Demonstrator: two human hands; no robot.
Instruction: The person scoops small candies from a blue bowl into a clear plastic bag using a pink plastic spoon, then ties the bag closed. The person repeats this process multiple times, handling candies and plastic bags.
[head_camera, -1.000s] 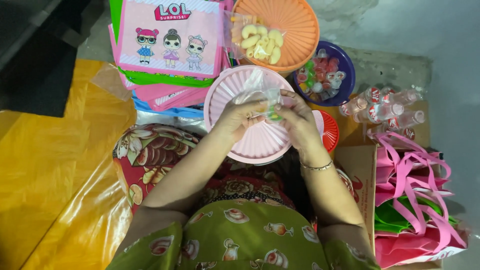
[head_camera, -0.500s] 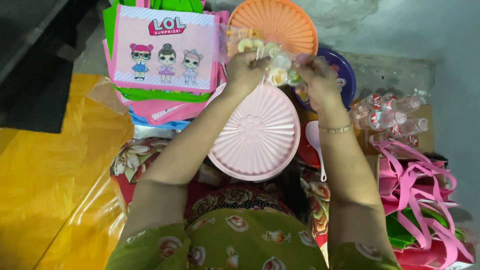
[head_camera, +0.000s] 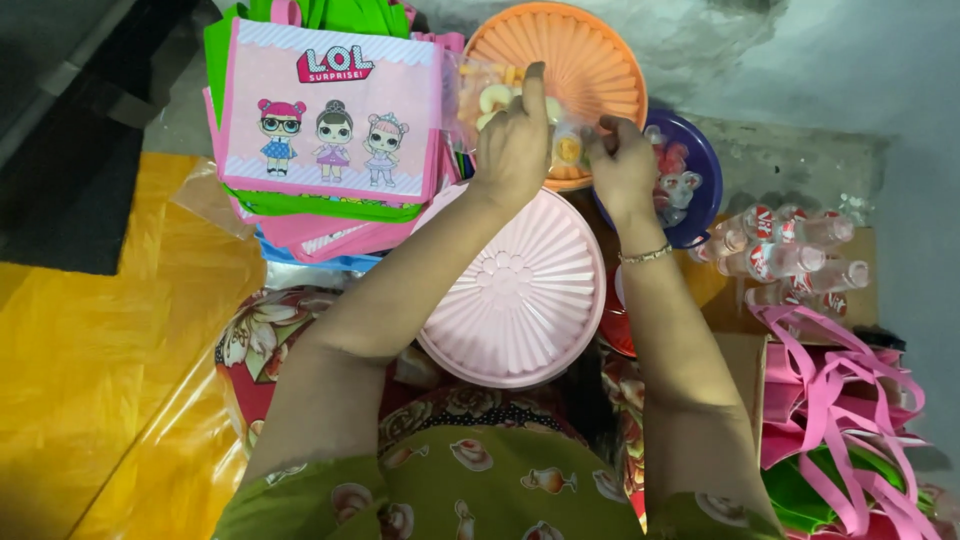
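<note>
Hands over orange tray (head_camera: 590, 50), left hand (head_camera: 512, 150) and right hand (head_camera: 622, 170) both pinched shut on clear snack bag (head_camera: 565, 148), pink lid (head_camera: 515, 288) below.

Pink lid (head_camera: 515, 300): centre, ribbed.
Cartoon gift bags (head_camera: 330, 110): upper left of lid.
Small bottles (head_camera: 785, 250): right of lid.
Pink ribbons (head_camera: 840, 400): lower right.
</note>
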